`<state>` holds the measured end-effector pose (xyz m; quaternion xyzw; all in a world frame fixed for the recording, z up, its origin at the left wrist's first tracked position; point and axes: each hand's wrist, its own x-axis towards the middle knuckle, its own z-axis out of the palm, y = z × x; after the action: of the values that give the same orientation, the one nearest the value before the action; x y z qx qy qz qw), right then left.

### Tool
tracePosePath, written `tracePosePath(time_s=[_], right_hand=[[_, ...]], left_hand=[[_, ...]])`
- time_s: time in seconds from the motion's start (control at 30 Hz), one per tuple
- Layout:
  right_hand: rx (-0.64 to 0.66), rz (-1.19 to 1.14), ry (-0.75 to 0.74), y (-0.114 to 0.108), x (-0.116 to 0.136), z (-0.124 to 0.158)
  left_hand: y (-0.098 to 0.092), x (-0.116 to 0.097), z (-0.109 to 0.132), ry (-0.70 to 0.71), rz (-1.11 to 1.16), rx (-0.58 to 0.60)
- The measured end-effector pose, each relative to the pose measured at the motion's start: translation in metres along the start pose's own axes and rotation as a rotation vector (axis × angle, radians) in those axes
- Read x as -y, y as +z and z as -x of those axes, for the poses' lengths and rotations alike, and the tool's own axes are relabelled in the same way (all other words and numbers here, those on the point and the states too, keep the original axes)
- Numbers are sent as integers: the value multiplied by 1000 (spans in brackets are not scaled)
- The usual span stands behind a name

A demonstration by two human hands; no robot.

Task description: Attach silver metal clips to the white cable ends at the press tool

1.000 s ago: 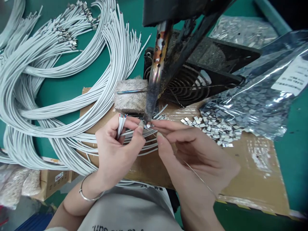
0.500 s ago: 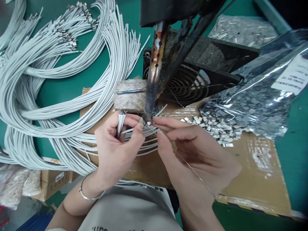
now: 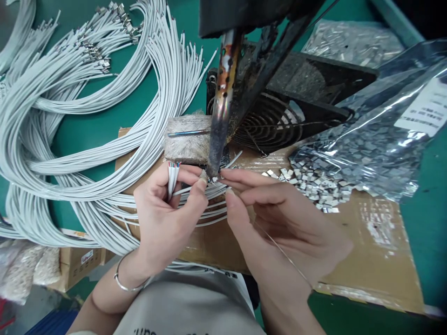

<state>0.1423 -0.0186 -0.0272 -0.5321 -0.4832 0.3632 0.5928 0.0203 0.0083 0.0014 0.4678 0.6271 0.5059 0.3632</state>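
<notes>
My left hand (image 3: 171,209) is closed on white cables (image 3: 172,180), several of them tucked between the fingers with coloured wire ends showing. Its thumb and forefinger pinch one cable end right under the tip of a soldering iron (image 3: 217,151). A small metal connector (image 3: 213,179) seems to sit at that pinch, partly hidden by the fingertips. My right hand (image 3: 275,218) pinches a thin solder wire (image 3: 284,253), which runs across the palm toward the wrist. The wire's front end reaches toward the iron's tip.
Large bundles of white cables (image 3: 87,181) fill the left side. A fan with a black grille (image 3: 267,118) stands behind the iron, beside a worn block (image 3: 186,146). Loose metal connectors (image 3: 314,188) spill from a plastic bag (image 3: 377,135) onto the cardboard (image 3: 377,251).
Hands and iron keep nearly the same places. The right thumb and the solder wire have shifted very slightly; the whole view has drifted a little.
</notes>
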Motion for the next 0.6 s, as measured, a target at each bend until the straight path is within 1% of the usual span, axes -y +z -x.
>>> tracePosePath(time_s=[0.2,0.37,0.6], right_hand=[[-3,25,-13,0,1,-1],[-14,4,-35,1,0,0],[0,-6,2,0,0,0]], left_hand=[[-1,0,1,9,-9,1],[1,0,0,4,-19,7],[-2,-1,1,0,-19,9]])
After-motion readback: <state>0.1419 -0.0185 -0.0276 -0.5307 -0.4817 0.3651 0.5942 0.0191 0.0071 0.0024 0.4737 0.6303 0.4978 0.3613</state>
